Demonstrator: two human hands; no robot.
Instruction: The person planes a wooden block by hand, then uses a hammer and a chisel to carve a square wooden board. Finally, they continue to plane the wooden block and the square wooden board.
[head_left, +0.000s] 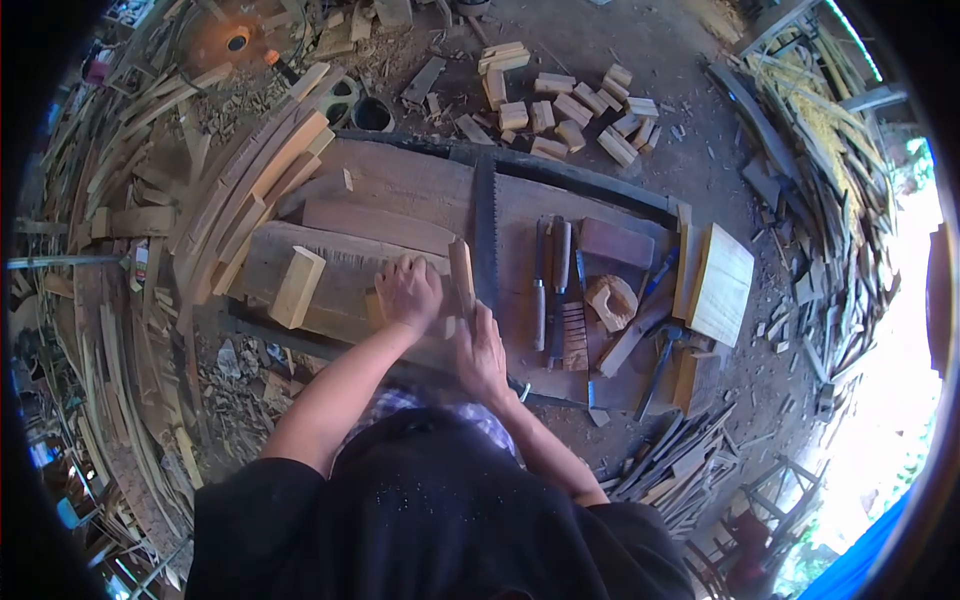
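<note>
Left hand [408, 292], right hand [482, 355]: grip unclear

Left hand [408, 291] and right hand [482, 352] seemingly steady a wood block [461, 276] (upright).

An open-air woodworking shop: a plank worktop [420, 180] carries a saw [486, 230] and chisels [550, 285], with offcut blocks [565, 105] strewn on dirt.

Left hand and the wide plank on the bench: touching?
Touching. The head view shows the left hand pressed down on the plank, its fingers lying on the wood with no gap visible.
</note>
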